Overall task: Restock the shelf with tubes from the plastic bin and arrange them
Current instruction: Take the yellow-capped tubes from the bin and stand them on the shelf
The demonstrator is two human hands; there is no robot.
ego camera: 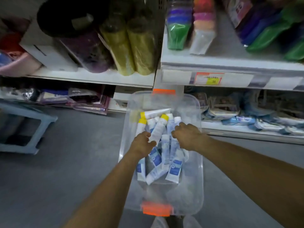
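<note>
White with a yellow cap, one tube [158,129] sits in the grip of the left hand [143,142]. Its fingers [152,143] curl round the lower half, and the capped end tilts up and away from the person. The right hand [187,137] is just beside it, knuckles up, with its fingers [176,134] bent down among the tube ends. I cannot tell whether they have hold of anything. Both forearms reach in from the bottom of the view.

Under the hands lies a loose heap of tubes [174,168], white with blue labels, crossing one another at odd angles. A few more with yellow caps lie at the far end of the heap. All of them are inside a clear plastic bin [164,195], which stands on the grey floor [74,162]. The bin has an orange latch [156,209] at its near end and another [164,91] at the far end.

Beyond the bin stand white store shelves. The upper shelf [230,63] on the right carries green packets [176,36] and a red and yellow price label [209,78] on its front edge. To the left, two yellow rolls [130,51] lean on their own shelf. The lower shelf [246,130] on the right holds blurred clear pouches. A pale blue stool [24,125] stands on the floor at far left, well apart from the bin.
</note>
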